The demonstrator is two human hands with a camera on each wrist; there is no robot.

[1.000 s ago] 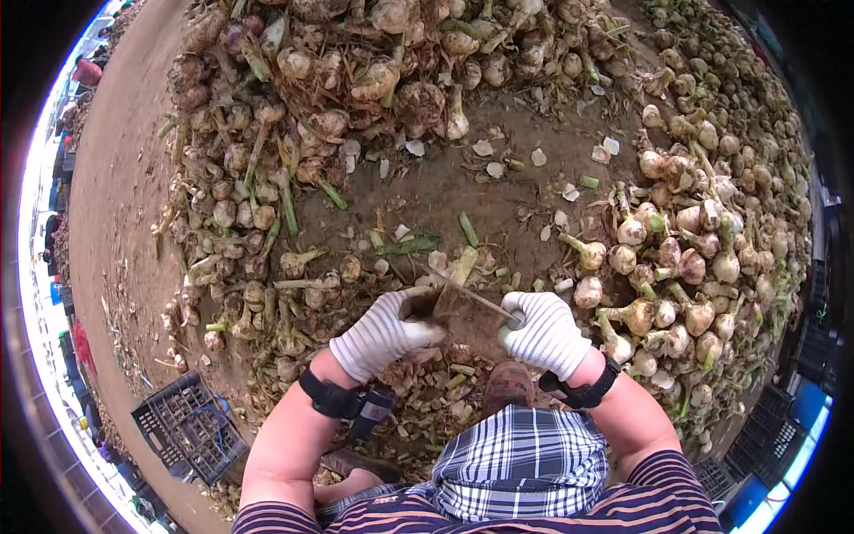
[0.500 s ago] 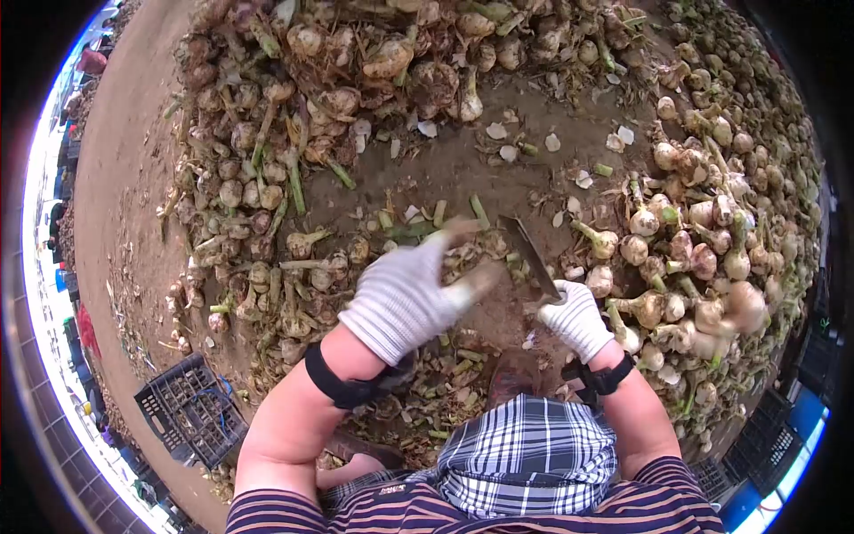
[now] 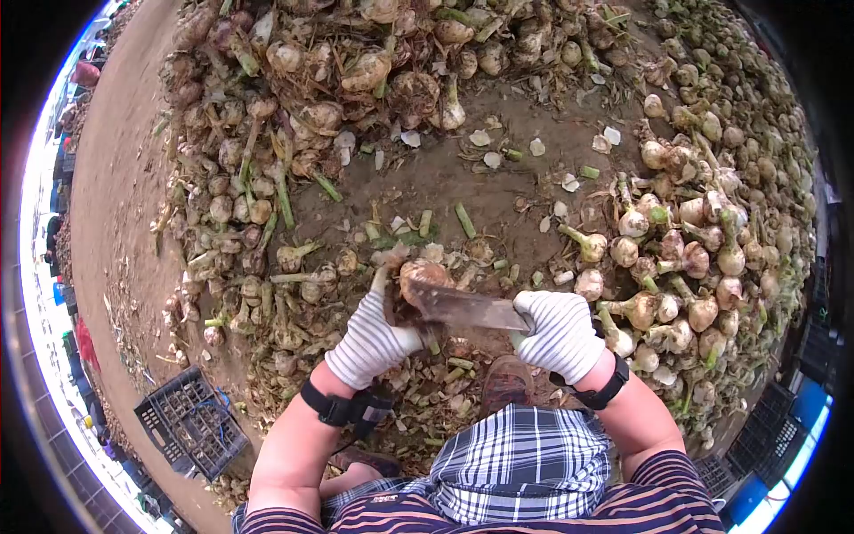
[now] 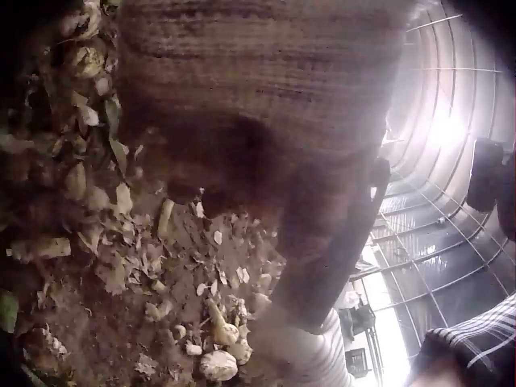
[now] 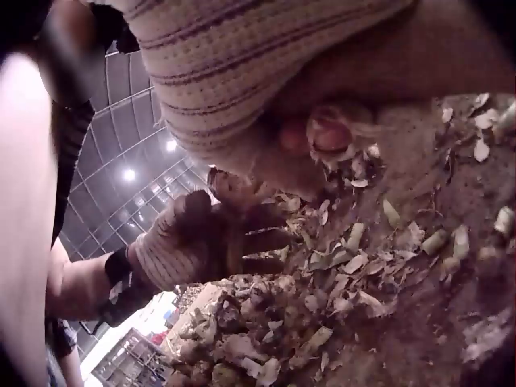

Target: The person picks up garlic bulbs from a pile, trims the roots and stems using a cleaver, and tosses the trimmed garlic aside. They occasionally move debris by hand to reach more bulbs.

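My left hand (image 3: 374, 334), in a white striped glove with dirty fingers, holds a brown-skinned garlic bulb (image 3: 422, 280) in front of me. My right hand (image 3: 560, 334), gloved alike, grips a knife by its handle. The broad knife blade (image 3: 476, 310) points left, its tip end overlapping the bulb's lower side. In the left wrist view the left glove (image 4: 258, 72) fills the top, with the dark blade (image 4: 322, 242) below it. The right wrist view shows the right glove (image 5: 234, 81) close up and the left hand (image 5: 181, 242) beyond; the fingers partly hide the bulb.
Uncut garlic (image 3: 311, 62) is heaped at the back and left. Trimmed bulbs (image 3: 676, 267) lie piled on the right. Stem pieces (image 3: 464, 220) and skins litter the soil between. A black crate (image 3: 191, 427) stands at lower left; a shoe (image 3: 509, 384) is below the hands.
Half a second ago my left hand was spread and empty, with a blurred bulb over the right pile. Now it holds a bulb, and the knife has swung left against it.
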